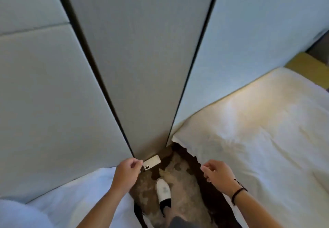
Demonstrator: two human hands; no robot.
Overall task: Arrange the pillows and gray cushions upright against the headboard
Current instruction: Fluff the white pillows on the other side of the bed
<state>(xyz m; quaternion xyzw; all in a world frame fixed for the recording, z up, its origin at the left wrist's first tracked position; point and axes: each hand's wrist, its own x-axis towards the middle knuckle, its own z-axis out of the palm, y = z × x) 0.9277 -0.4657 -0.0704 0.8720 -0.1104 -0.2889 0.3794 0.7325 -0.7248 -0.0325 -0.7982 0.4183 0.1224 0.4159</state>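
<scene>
Head view: person stands in the gap btw two beds, left hand [127, 171] w/ fingers loosely curled, grasping nothing, beside a phone [151, 162] on the floor; right hand [216, 173] also loosely curled & empty, just off the right bed [258, 138] edge. No pillows or gray cushions in sight, only bare padded headboard [231, 53] & white sheets, so they're out of frame. Judging by type, they'd be light, soft, floppy: best gripped at the top corners; no containers visible.
</scene>
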